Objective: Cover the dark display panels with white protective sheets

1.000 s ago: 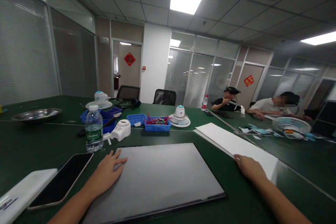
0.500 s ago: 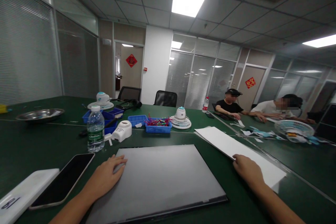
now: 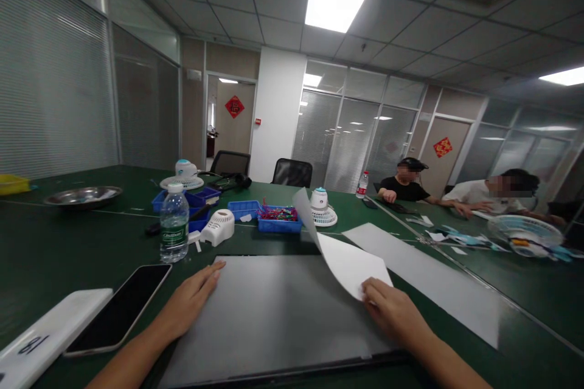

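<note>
A flat grey panel [image 3: 274, 316] with dark edges lies on the green table in front of me. My left hand [image 3: 194, 295] rests on its left edge, fingers stretched toward the upper left corner. My right hand [image 3: 392, 310] pinches the near edge of a white sheet [image 3: 351, 264], which curves upward over the panel's right part. Further right, a long pale sheet [image 3: 433, 279] lies flat on the table.
A water bottle [image 3: 174, 225], a phone [image 3: 121, 310] and a white case [image 3: 50, 334] stand or lie at left. Beyond the panel are blue trays [image 3: 278, 226] and small white fans [image 3: 320, 206]. Two people sit at the far right.
My right hand has moved left toward the panel, lifting a white sheet off the stack at right. The view has shifted slightly; my left hand remains on the panel's edge.
</note>
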`<state>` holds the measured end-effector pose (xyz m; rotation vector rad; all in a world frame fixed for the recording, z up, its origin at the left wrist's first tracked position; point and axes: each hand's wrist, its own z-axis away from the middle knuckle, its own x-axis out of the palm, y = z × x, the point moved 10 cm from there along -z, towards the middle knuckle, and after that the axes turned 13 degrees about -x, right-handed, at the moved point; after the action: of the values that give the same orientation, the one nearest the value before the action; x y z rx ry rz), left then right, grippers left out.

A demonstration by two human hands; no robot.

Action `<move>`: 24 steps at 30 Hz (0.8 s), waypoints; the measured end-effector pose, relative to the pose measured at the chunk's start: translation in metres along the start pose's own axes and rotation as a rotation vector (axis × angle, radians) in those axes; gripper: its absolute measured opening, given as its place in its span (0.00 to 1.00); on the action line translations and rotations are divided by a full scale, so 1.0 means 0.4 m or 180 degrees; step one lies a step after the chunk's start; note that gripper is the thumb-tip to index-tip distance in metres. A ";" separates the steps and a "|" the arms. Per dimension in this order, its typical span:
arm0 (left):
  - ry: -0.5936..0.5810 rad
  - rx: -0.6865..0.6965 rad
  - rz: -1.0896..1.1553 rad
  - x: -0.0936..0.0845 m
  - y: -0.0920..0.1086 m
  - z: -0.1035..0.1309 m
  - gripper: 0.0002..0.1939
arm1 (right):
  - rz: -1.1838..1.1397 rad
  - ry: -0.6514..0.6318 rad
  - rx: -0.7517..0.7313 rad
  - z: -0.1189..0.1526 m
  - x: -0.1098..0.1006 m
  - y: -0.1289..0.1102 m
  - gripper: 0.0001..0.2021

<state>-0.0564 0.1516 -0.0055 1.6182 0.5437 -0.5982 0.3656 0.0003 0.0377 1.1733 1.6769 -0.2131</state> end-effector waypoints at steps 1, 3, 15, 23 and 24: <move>0.0009 -0.0027 0.0110 -0.004 -0.002 -0.001 0.34 | -0.0207 0.0006 -0.0280 -0.016 -0.002 -0.043 0.11; 0.0008 -0.0064 0.0272 -0.010 -0.006 -0.002 0.36 | -0.0581 -0.0122 -0.0639 -0.040 -0.005 -0.110 0.12; -0.0075 -0.0236 -0.0256 0.011 -0.009 -0.014 0.40 | -0.1382 -0.0366 -0.1188 -0.077 -0.063 -0.227 0.13; -0.0052 0.0022 -0.0642 0.037 -0.006 -0.014 0.34 | -0.1037 -0.0165 -0.0419 -0.008 -0.002 -0.045 0.17; -0.0060 0.0044 -0.0676 0.040 -0.006 -0.015 0.34 | -0.0776 -0.0216 -0.0012 0.025 0.019 0.031 0.18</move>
<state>-0.0454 0.1580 -0.0172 1.5771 0.7045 -0.7751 0.3819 0.0047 0.0318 0.9468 1.7572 -0.3970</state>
